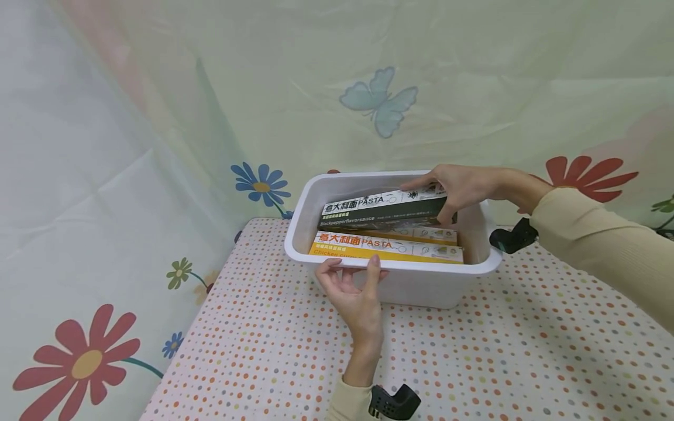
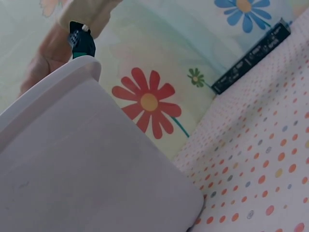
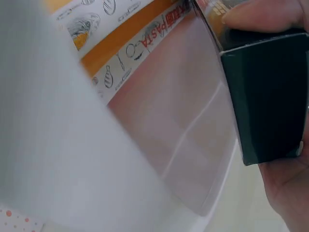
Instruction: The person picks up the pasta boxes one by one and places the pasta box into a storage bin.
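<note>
A white plastic bin [image 1: 426,287] stands on the table with pasta boxes inside. My right hand [image 1: 466,182] reaches over its back right rim and grips the right end of a dark green black-pepper pasta box [image 1: 379,215], thumb on the near side and fingers behind. That box slants, its right end higher, above the others. In the right wrist view the dark end of this green box [image 3: 265,96] sits between thumb and fingers. My left hand [image 1: 358,301] holds the bin's front rim, thumb at the lip. In front lies a yellow chicken curry pasta box [image 1: 405,254], with another yellow box [image 1: 447,235] behind it.
A dotted cloth [image 1: 263,327] covers the table. Behind hangs a flowered curtain [image 1: 463,70], close to the bin's back. A long dark box [image 2: 251,57] lies by the curtain in the left wrist view.
</note>
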Demonstrator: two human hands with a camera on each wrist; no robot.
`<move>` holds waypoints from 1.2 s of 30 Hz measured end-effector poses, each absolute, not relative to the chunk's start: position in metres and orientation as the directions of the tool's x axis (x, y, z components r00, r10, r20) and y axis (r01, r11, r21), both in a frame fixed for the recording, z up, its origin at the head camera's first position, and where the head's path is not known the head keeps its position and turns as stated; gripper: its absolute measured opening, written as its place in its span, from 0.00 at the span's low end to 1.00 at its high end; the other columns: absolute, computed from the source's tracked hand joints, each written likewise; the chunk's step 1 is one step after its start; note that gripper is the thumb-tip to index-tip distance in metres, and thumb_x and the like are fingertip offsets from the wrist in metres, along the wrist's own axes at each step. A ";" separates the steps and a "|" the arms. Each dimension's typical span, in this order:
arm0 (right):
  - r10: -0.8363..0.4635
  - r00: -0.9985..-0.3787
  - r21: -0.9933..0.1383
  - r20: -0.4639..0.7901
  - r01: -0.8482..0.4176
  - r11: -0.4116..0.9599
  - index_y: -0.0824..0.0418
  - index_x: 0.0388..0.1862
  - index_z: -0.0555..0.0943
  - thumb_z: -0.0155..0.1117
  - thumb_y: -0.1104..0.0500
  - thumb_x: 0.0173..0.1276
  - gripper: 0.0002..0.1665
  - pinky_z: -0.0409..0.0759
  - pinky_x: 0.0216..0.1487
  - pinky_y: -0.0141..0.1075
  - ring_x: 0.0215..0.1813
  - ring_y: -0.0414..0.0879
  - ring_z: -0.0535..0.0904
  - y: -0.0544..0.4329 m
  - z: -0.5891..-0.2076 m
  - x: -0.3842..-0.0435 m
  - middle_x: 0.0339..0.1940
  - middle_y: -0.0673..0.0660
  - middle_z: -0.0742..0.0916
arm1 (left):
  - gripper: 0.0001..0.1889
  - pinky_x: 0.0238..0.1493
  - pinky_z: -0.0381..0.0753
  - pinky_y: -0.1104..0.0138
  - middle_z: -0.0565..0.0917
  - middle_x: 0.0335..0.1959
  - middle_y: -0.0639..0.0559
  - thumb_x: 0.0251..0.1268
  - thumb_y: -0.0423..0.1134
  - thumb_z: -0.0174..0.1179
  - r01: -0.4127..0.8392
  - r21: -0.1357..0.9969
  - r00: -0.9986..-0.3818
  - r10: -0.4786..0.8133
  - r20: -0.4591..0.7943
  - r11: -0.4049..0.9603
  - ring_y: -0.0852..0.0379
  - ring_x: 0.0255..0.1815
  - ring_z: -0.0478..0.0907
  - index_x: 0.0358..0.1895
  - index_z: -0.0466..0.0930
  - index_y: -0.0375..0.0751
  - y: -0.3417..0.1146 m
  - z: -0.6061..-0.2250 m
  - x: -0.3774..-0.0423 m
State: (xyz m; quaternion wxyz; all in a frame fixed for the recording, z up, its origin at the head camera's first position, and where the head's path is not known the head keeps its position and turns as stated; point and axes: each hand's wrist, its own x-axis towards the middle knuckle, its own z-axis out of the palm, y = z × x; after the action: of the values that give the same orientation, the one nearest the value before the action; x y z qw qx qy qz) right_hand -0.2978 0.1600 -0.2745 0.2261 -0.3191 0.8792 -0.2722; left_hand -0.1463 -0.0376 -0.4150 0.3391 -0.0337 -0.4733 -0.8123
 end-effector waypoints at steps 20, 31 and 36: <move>-0.710 -0.673 -0.593 -0.205 -0.492 0.638 0.61 0.80 0.69 0.80 0.70 0.44 0.60 0.72 0.46 0.38 0.54 0.50 0.73 0.165 -0.281 -0.305 0.72 0.63 0.79 | 0.32 0.39 0.95 0.51 0.63 0.65 0.22 0.62 0.25 0.71 0.582 0.746 -0.770 -0.514 0.377 -0.325 0.27 0.53 0.74 0.59 0.55 0.32 -0.037 -0.417 -0.148; -0.716 -0.668 -0.597 -0.202 -0.496 0.631 0.64 0.78 0.70 0.83 0.69 0.46 0.57 0.78 0.70 0.50 0.67 0.56 0.78 0.163 -0.279 -0.306 0.72 0.65 0.80 | 0.34 0.39 0.95 0.51 0.63 0.65 0.21 0.62 0.25 0.70 0.582 0.746 -0.770 -0.513 0.380 -0.322 0.26 0.54 0.74 0.60 0.53 0.28 -0.038 -0.415 -0.146; -0.704 -0.684 -0.634 -0.191 -0.461 0.620 0.69 0.79 0.67 0.81 0.72 0.50 0.56 0.62 0.80 0.69 0.80 0.69 0.61 0.164 -0.282 -0.307 0.78 0.70 0.71 | 0.34 0.39 0.95 0.51 0.63 0.65 0.21 0.62 0.25 0.71 0.575 0.750 -0.776 -0.510 0.371 -0.327 0.27 0.52 0.75 0.60 0.54 0.30 -0.039 -0.415 -0.146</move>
State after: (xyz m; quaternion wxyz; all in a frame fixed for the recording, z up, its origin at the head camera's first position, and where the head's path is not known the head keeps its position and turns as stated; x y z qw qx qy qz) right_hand -0.3066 0.1643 -0.2815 0.2162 -0.3333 0.8737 -0.2806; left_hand -0.1457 -0.0386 -0.4147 0.3332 -0.0339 -0.4746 -0.8140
